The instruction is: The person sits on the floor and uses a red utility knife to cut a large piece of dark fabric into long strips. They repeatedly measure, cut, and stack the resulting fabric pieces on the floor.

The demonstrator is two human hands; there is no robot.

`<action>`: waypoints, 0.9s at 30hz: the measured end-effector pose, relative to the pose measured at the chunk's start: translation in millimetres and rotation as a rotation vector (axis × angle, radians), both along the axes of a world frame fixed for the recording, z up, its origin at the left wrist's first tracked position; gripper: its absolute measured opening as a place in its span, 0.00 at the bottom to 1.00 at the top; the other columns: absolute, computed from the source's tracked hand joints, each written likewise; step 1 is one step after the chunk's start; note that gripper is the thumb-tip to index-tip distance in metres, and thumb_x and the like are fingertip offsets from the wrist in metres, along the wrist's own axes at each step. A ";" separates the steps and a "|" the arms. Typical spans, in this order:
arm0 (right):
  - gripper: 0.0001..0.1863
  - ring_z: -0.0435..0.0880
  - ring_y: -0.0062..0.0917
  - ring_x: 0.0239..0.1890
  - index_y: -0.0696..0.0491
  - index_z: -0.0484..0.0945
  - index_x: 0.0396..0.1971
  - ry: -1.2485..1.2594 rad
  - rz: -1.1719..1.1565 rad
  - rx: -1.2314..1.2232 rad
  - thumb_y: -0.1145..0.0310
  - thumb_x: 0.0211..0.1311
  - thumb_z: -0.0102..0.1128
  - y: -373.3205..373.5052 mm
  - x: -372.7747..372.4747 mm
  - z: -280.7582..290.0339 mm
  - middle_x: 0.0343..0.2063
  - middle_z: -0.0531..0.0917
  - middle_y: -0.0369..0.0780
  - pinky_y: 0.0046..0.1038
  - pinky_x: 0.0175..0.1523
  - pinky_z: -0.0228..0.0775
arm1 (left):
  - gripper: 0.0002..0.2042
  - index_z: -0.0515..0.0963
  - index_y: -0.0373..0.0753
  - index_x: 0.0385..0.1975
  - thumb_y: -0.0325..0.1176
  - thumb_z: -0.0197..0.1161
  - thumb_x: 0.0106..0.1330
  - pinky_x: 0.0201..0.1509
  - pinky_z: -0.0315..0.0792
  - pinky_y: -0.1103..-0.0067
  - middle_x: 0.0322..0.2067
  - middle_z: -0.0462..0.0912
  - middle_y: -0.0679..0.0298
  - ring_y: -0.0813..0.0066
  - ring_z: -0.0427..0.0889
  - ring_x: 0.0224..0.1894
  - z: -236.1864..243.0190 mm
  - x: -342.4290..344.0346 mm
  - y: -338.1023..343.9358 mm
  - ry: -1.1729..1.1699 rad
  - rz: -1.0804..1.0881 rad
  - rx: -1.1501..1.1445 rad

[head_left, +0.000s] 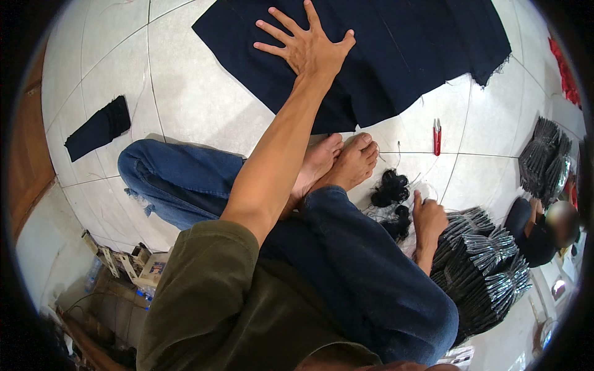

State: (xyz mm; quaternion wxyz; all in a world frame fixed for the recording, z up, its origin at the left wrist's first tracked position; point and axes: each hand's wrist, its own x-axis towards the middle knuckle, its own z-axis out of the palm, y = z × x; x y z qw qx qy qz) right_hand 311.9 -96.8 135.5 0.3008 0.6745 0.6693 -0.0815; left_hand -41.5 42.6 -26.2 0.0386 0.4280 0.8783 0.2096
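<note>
A large piece of dark navy cloth [396,55] lies spread on the tiled floor ahead of me, frayed along its right edge. My left hand [309,46] presses flat on its near-left part, fingers spread wide. To the right of my bare feet, my right hand [429,219] is closed with the thumb up; what its fingers hold, if anything, is hidden. Beside it lie tangled black bundles [391,187], perhaps thread, with some clear plastic around them. A pair of red-handled thread snips [437,137] rests on the floor between the cloth and that hand.
Stacks of dark bundled items [464,278] stand close by my right knee, with another stack [541,157] farther right. A person [526,229] sits beyond them. A small folded dark cloth [99,128] lies at left. Red material [562,74] shows at the far right.
</note>
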 end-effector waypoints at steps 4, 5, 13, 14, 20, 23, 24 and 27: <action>0.37 0.85 0.43 0.24 0.61 0.84 0.23 0.647 -0.234 -0.706 0.42 0.76 0.47 8.3 -37.1 -17.7 0.16 0.80 0.54 0.46 0.39 0.77 | 0.54 0.54 0.50 0.78 0.75 0.61 0.55 0.61 0.18 0.22 0.75 0.31 0.28 0.16 0.21 0.73 3.1 -20.5 -6.3 -0.144 -0.039 0.097; 0.32 0.84 0.44 0.30 0.62 0.83 0.28 0.673 -0.119 -0.541 0.45 0.76 0.48 17.8 -58.7 -18.7 0.22 0.80 0.54 0.45 0.43 0.75 | 0.55 0.54 0.49 0.78 0.75 0.62 0.54 0.61 0.19 0.22 0.75 0.31 0.27 0.16 0.21 0.74 8.0 -20.0 -5.6 -0.127 0.011 0.053; 0.19 0.81 0.48 0.55 0.63 0.79 0.53 0.671 0.293 0.253 0.63 0.72 0.57 46.7 -117.0 -28.4 0.53 0.82 0.54 0.44 0.62 0.69 | 0.52 0.54 0.46 0.78 0.72 0.61 0.58 0.69 0.29 0.29 0.77 0.39 0.35 0.26 0.32 0.77 23.0 17.6 2.1 0.031 0.229 -0.142; 0.18 0.83 0.47 0.52 0.61 0.81 0.50 0.640 0.162 0.142 0.62 0.71 0.59 31.5 -96.6 -18.6 0.50 0.84 0.54 0.45 0.59 0.71 | 0.51 0.54 0.46 0.78 0.70 0.61 0.60 0.70 0.32 0.30 0.77 0.41 0.37 0.27 0.33 0.77 32.1 17.1 3.7 0.018 0.242 -0.181; 0.21 0.83 0.44 0.21 0.54 0.83 0.23 0.233 0.000 -0.078 0.52 0.69 0.64 -10.5 -26.5 10.5 0.15 0.81 0.48 0.42 0.31 0.73 | 0.51 0.54 0.47 0.78 0.70 0.62 0.59 0.72 0.35 0.33 0.78 0.43 0.40 0.30 0.35 0.78 57.3 3.4 -7.9 -0.094 0.144 -0.238; 0.22 0.82 0.41 0.22 0.56 0.84 0.28 0.547 -0.124 -0.552 0.51 0.72 0.60 2.3 -53.4 11.0 0.19 0.83 0.50 0.39 0.32 0.72 | 0.50 0.55 0.48 0.78 0.69 0.63 0.59 0.72 0.35 0.33 0.78 0.44 0.40 0.31 0.35 0.78 53.6 1.5 -5.9 -0.185 0.038 -0.134; 0.23 0.82 0.40 0.23 0.57 0.85 0.32 0.733 -0.163 -0.767 0.51 0.74 0.58 9.8 -67.5 3.8 0.22 0.84 0.51 0.38 0.33 0.72 | 0.50 0.56 0.49 0.78 0.69 0.63 0.59 0.72 0.35 0.33 0.78 0.44 0.40 0.32 0.35 0.79 55.5 -8.8 -9.4 -0.184 0.043 -0.151; 0.21 0.80 0.42 0.29 0.61 0.82 0.47 1.524 -0.524 -0.337 0.56 0.77 0.54 4.3 -84.7 -38.7 0.37 0.85 0.55 0.38 0.38 0.71 | 0.49 0.57 0.50 0.78 0.69 0.63 0.59 0.71 0.34 0.31 0.78 0.43 0.40 0.32 0.35 0.79 64.2 -22.6 -10.2 -0.199 0.058 -0.226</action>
